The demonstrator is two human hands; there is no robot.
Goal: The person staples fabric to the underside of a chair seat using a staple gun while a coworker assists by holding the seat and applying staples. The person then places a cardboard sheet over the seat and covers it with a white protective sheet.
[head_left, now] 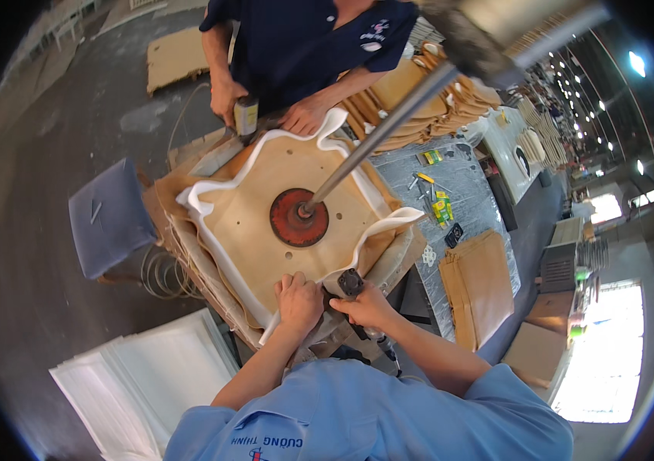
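Note:
A tan panel [254, 184] with several holes lies in front of me, with white padding [215, 250] and a tan cover [208, 265] folded up round its edges. My left hand [298, 302], fingers curled, grips the padding and cover at the near edge. To its right, my right hand [371, 307] is wrapped round the handle of a staple gun [342, 284], whose head is at that same edge; its nose is hidden. Pressing on the panel's middle is a red disc [288, 223] at the end of a metal rod [377, 138].
Across from me, a person in dark blue [288, 54] holds a yellow-labelled power tool [246, 117] at the far edge. On the right, a plastic-covered table [419, 184] bears small boxes and folded tan covers [481, 280]. A blue-grey stool [112, 219] and white sheets [150, 384] are left.

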